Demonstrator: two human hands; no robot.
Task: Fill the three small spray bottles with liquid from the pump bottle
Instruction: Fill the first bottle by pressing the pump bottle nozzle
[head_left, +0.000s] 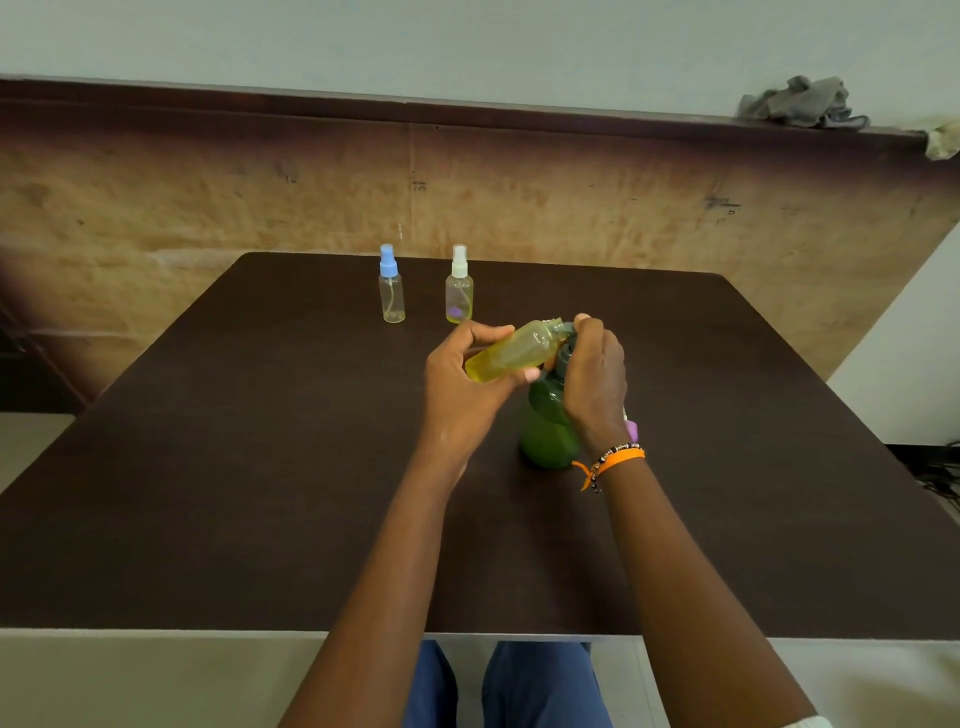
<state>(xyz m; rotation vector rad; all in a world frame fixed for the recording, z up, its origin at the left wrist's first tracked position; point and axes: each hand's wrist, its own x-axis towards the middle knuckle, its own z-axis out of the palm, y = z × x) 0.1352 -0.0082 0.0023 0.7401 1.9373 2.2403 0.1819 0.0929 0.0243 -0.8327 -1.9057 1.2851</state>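
A: Nearest, just forearms reaching over the near edge of the dark table (260, 519). Orange wristband (610, 460) on the right wrist.

B: And the hands?

A: Left hand (460, 384) closed round an uncapped spray bottle (511, 351), tilted almost flat, open neck pointing right, yellow liquid pooled along its lower side. Right hand (595, 379) curled over the top of the green pump bottle (548, 426), fingers bent down on the pump head. Nozzle right at the small bottle's neck, contact hard to make out.

B: Something purple behind the right wrist?

A: Small purple piece (632, 430) on the table, mostly hidden. Possibly the removed spray top; cannot say for sure.

B: Farther back?

A: Two capped spray bottles standing upright, side by side but apart: blue-topped bottle (391, 286) on the left, nearly clear; white-topped bottle (459, 286) on the right, yellowish inside. Beyond them a brown board, then a grey rag (800, 101) on the ledge, far right.

B: Risks from here?

A: Mostly spilling. Held that flat, liquid likely to run out of the open neck. Narrow neck, so any drift off the nozzle would send a squirt onto the table or fingers. Hard press might also tip the pump bottle.
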